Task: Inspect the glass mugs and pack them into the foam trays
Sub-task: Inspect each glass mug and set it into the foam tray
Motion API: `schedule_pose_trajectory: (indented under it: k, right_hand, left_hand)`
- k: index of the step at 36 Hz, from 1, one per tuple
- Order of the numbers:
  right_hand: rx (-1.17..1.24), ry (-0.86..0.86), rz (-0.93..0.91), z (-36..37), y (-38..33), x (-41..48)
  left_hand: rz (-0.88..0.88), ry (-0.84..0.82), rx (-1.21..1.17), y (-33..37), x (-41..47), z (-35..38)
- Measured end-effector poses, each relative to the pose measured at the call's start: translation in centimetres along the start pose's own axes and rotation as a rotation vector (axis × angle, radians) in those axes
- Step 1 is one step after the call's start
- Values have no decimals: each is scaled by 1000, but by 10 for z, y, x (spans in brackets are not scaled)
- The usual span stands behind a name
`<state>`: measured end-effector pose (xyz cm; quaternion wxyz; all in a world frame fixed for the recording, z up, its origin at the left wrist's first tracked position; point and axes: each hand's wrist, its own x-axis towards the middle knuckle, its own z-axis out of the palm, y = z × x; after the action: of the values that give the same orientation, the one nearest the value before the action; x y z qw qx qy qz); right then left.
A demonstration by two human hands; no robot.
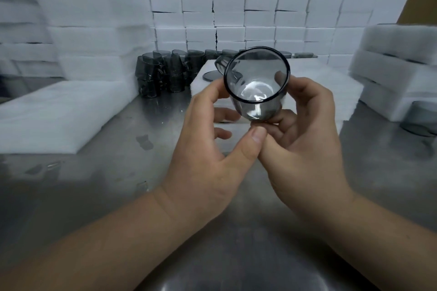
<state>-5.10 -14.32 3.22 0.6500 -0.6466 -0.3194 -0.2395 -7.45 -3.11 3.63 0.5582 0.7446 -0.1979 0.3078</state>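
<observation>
In the head view, a glass mug (256, 82) of smoky grey colour is held in the air above the middle of the steel worktop (118, 184). It is tilted so that its open mouth is turned towards the camera, and its handle is seen at the upper left, behind the rim. The mug is grasped by both hands. The left hand (212, 149) is curled around its left side, with the thumb pressed under the base. The right hand (305, 134) is wrapped around its right side and its base, and one finger is seen through the glass. The two thumbs are touching each other below the mug.

Behind the hands, a white foam tray (319, 78) is laid flat towards the far edge of the worktop. A dark round shape (210, 76) is seen on its left part; what it is cannot be told. Just beside the tray, on its left, a group of dark mugs (163, 73) is stacked, one on another. A thick foam sheet (59, 113) is spread along the left edge. At the right edge, foam trays are piled (397, 66), and one more mug (421, 120) is placed in front of them. The worktop is closed at the back by a wall of white foam blocks (260, 7)
</observation>
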Motion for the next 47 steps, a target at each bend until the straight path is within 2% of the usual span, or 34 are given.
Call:
schedule_pose_trajectory:
  k: [10, 19, 25, 33, 41, 44, 47]
  right_hand:
    - [30, -65, -91, 4, 0, -4]
    - [-90, -126, -146, 4, 0, -6]
    - [-218, -136, -240, 3, -6, -7]
    - [-238, -146, -314, 3, -8, -9]
    - [-236, -169, -310, 2, -11, -9]
    - [-246, -147, -321, 1, -13, -9]
    - [-337, -53, -351, -5, -15, -3]
  left_hand:
    - [-17, -26, -108, 2, 4, -1]
    - [-83, -16, -474, -4, 7, -2]
    - [-162, 63, -637, -4, 12, -3]
    - [-292, 129, -871, -8, 14, -3]
    - [-311, 152, -829, -9, 13, -3]
    - [-275, 164, -709, -10, 15, -6]
    - [-240, 229, -558, -7, 17, -9]
